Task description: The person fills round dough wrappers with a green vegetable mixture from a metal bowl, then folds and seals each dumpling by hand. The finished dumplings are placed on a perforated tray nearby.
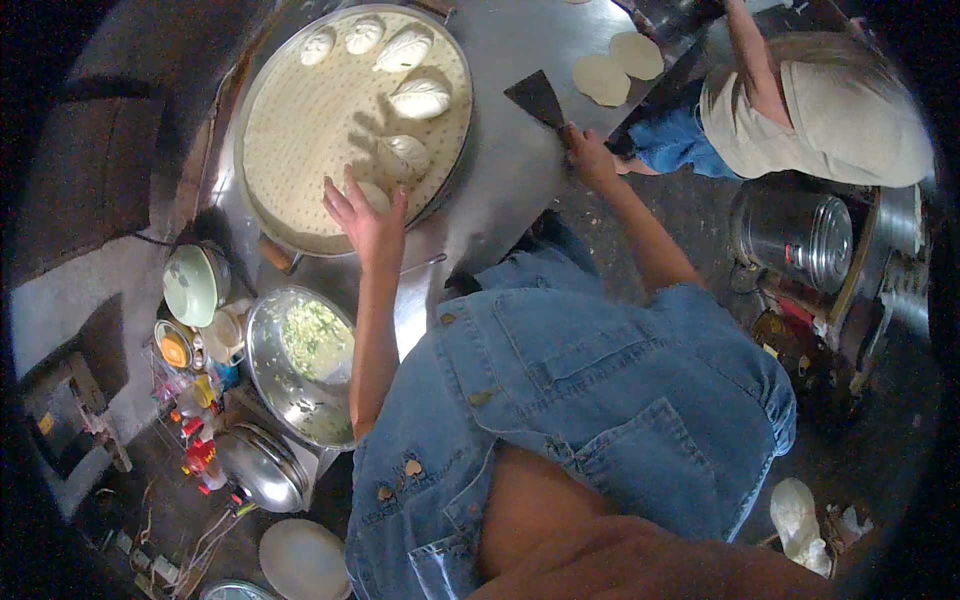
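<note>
My left hand (369, 225) reaches over the near rim of a round steamer tray (300, 142) with a perforated pale liner. Its fingers are spread around a pale dough bun (372, 197); whether they touch it is unclear. Along the tray's right side curve several pleated buns, among them a leaf-shaped bun (420, 99) and a round bun (364, 34). My right hand (590, 156) grips the handle of a scraper (538, 99) with a wide dark blade, held above the edge of the metal worktop (502, 165). Beyond the blade lie two flat dough rounds (601, 80) (636, 55).
A steel bowl (259, 352) of chopped green filling stands left of my body. Near it are a green bowl (189, 286), sauce bottles (199, 454) and a domed steel lid (262, 472). Another person (847, 120) is at upper right, above a large steel pot (787, 232).
</note>
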